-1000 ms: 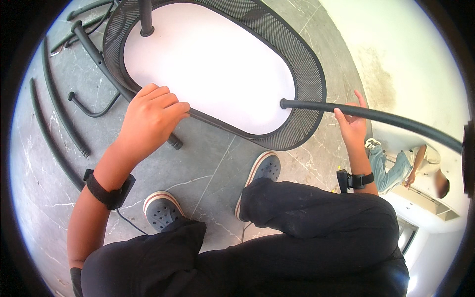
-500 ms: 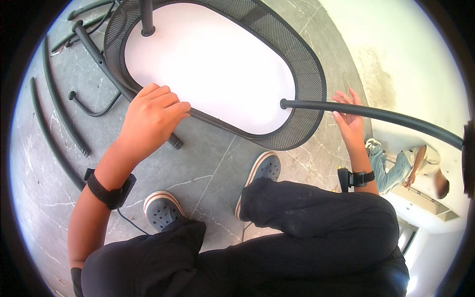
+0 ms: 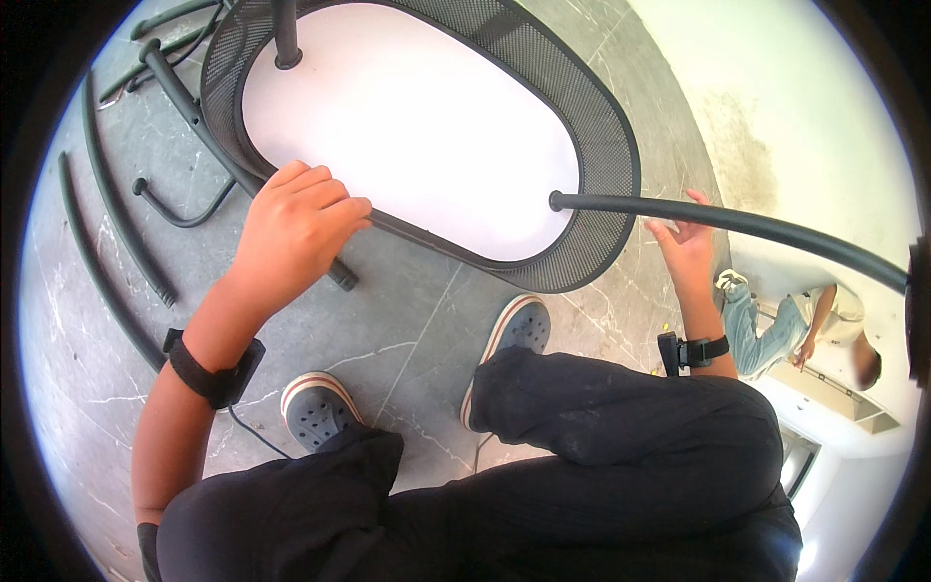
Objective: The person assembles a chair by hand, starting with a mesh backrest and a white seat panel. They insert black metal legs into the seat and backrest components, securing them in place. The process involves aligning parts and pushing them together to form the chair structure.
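Note:
An oval black mesh frame with a white panel inside it lies on the grey stone floor in front of me. My left hand is closed over the frame's near rim bar. A long black tube leg runs from the frame's right end toward the right edge. My right hand sits just under that leg with its fingers loose and apart, one fingertip showing above the tube. Both wrists wear black bands.
Loose black tubes and a curved black rod lie on the floor at left. A second leg stands up from the frame's far end. My shoes rest beside the frame. Another person sits by the white wall at right.
My right hand has loosened its hold on the tube leg and slipped slightly lower, its fingers now spread. My left hand and the frame have not moved.

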Demonstrator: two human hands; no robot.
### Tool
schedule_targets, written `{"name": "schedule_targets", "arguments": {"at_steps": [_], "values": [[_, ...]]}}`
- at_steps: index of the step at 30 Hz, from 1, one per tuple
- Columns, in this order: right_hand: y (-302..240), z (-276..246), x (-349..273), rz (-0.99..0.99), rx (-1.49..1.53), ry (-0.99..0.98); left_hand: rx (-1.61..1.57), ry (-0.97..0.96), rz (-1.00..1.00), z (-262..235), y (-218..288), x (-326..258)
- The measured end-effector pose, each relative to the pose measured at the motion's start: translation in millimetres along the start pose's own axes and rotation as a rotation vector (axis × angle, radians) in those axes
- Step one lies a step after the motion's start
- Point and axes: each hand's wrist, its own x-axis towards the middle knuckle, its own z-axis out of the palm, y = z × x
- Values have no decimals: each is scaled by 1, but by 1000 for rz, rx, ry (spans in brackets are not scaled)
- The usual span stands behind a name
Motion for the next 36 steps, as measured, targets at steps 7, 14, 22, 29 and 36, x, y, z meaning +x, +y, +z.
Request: {"name": "schedule_targets", "arguments": {"at_steps": [7, 14, 22, 29, 36], "values": [[-14, 17, 7, -141, -3, -114, 17, -12, -7, -1, 1, -1], [-14, 28, 2, -92, -61, 52, -1, 9, -7, 0, 2, 1], [-20, 21, 6, -109, -28, -82, 18, 7, 4, 0, 0, -1], [9, 21, -5, 52, -112, 159, 4, -3, 1, 0, 0, 1], [-12, 9, 1, -28, -15, -165, 9, 14, -3, 0, 1, -1]]}}
